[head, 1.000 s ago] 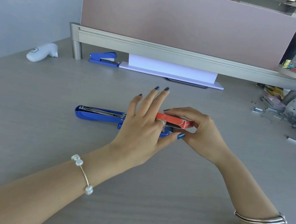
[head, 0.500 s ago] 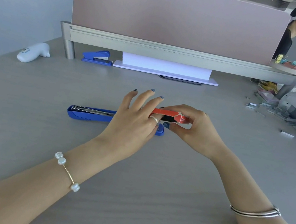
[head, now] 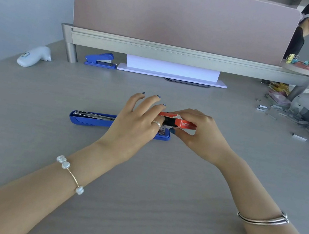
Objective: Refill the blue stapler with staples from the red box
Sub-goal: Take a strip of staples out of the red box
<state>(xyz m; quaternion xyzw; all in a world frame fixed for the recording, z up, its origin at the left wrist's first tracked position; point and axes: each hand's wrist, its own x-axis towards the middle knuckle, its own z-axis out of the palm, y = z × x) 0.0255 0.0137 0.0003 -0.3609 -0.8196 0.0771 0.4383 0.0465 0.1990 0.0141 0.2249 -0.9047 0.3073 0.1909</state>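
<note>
R hand point(head: 201, 135) grips small red cardboard staple box point(head: 180, 123) w/ end open; L hand point(head: 138, 122) fingers point(head: 159, 115) at its opening, other fingers spread. Long blue plastic stapler point(head: 93, 119) open flat under L hand. Step: getting staples out; next needs strip pulled, laid in tray.

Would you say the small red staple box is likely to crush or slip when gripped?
The red box looks like thin card with an open flap, so it probably dents under a hard squeeze. The right hand pinches it easily, suggesting it is light. Its flat faces should not roll.

R hand point(head: 203, 136) grips red box point(head: 185, 124) over stapler point(head: 91, 120)
</note>
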